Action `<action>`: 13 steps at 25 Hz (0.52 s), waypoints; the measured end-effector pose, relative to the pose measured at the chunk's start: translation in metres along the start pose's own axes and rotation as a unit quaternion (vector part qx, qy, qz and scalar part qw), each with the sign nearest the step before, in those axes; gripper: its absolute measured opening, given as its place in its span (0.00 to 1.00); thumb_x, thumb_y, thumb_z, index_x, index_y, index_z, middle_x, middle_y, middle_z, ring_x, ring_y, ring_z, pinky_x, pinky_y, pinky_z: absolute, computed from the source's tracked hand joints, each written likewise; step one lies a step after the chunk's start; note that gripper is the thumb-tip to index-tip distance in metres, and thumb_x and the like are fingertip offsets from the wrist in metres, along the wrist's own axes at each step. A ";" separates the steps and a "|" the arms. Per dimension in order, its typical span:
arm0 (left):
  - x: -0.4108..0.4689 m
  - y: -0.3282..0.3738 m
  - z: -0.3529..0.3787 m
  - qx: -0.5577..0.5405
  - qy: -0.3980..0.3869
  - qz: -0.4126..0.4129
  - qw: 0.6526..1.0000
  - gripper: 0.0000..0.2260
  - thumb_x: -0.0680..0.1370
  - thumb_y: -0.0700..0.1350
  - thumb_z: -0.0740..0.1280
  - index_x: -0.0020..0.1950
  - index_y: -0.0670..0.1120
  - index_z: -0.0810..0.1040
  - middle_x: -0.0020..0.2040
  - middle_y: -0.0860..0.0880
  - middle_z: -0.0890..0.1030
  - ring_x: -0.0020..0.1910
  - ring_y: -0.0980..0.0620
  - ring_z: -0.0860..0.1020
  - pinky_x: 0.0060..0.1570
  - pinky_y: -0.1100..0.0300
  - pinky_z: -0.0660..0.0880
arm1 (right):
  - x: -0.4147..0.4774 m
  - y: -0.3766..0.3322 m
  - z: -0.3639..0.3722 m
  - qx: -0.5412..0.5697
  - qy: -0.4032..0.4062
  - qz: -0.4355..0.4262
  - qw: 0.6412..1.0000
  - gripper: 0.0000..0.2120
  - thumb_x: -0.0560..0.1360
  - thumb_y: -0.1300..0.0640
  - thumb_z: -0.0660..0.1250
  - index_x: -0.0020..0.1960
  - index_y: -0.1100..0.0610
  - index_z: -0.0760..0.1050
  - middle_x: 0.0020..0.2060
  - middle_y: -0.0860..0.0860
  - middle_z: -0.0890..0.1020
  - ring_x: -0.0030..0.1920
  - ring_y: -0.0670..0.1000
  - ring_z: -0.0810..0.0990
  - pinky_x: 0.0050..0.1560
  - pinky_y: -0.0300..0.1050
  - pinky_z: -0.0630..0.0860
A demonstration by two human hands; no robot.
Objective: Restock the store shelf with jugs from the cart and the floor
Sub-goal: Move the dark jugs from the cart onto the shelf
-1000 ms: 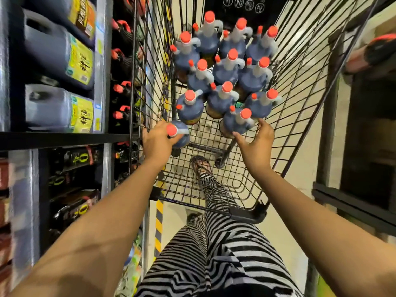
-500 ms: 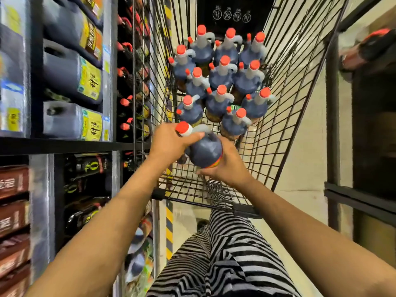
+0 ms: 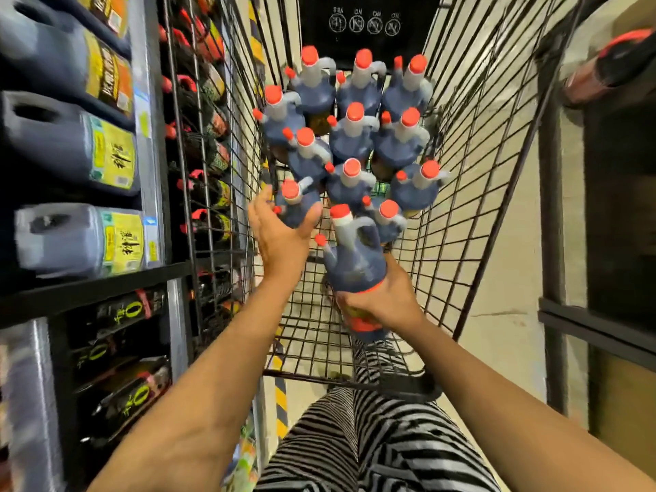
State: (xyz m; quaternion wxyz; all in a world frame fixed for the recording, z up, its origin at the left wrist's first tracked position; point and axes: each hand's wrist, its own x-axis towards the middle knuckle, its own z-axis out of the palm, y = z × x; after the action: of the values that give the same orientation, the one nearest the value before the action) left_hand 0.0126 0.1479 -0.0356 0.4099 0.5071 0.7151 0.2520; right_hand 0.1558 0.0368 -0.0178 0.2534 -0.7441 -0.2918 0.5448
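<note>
A dark jug with a red cap and white neck (image 3: 355,261) is lifted above the wire cart (image 3: 472,193). My right hand (image 3: 383,300) grips it round its lower body. My left hand (image 3: 280,232) reaches forward with fingers spread, touching another red-capped jug (image 3: 294,200) standing at the near left of the cart. Several more jugs of the same kind (image 3: 355,136) stand upright, packed at the cart's far end. The store shelf (image 3: 92,285) on the left holds large grey jugs with yellow labels (image 3: 81,239) lying on their sides.
Below the shelf board lie dark bottles with green print (image 3: 120,314). More red-capped bottles (image 3: 206,193) fill the rack just beyond the cart's left wall. A dark shelf frame (image 3: 553,214) stands to the right. My striped trousers (image 3: 372,445) are below the cart's near rim.
The left hand let go of the lifted jug's neck and moved forward to a jug still in the cart. The right hand alone now holds the jug, which has turned more upright.
</note>
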 end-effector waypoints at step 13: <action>0.070 -0.103 0.045 -0.006 -0.085 -0.095 0.992 0.50 0.54 0.59 0.82 0.70 0.43 0.66 0.63 0.49 0.77 0.63 0.54 0.75 0.64 0.60 0.72 | 0.027 0.024 -0.002 -0.021 0.011 0.074 0.997 0.37 0.47 0.43 0.77 0.53 0.48 0.70 0.50 0.49 0.82 0.49 0.49 0.82 0.54 0.50 0.80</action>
State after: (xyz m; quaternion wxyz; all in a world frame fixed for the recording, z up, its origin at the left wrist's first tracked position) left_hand -0.0133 0.1738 -0.1632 0.4943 0.4543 0.7208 0.1727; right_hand 0.1678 0.0396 -0.0519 0.2000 -0.7750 -0.2445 0.5473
